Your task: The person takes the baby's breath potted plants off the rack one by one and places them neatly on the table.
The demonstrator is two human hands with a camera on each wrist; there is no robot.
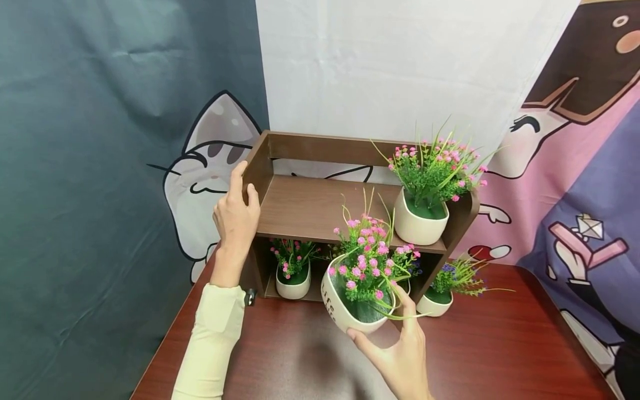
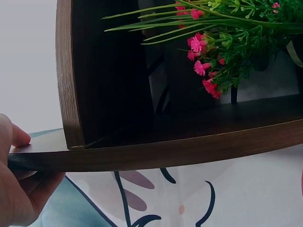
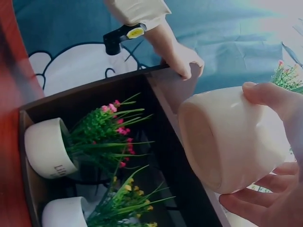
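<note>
My right hand [image 1: 400, 355] grips a white pot of pink artificial flowers [image 1: 367, 266], thumb on one side and fingers on the other. This pot hangs tilted in front of the brown wooden shelf [image 1: 305, 203], its lettering turned to the left. From the right wrist view, the pot's smooth base [image 3: 201, 146] shows. My left hand [image 1: 237, 216] holds the upper edge of the shelf's left side panel [image 1: 259, 166]. In the left wrist view its thumb and fingers lie on opposite sides of that panel [image 2: 40, 160].
On the upper board's right end stands another pink-flowered pot [image 1: 421, 222]. The lower compartment holds a pink-flowered pot [image 1: 294, 286] at left and a yellow-flowered one [image 3: 66, 213] beside it. A blue-flowered pot [image 1: 435, 303] stands right of the shelf on the reddish table [image 1: 500, 333].
</note>
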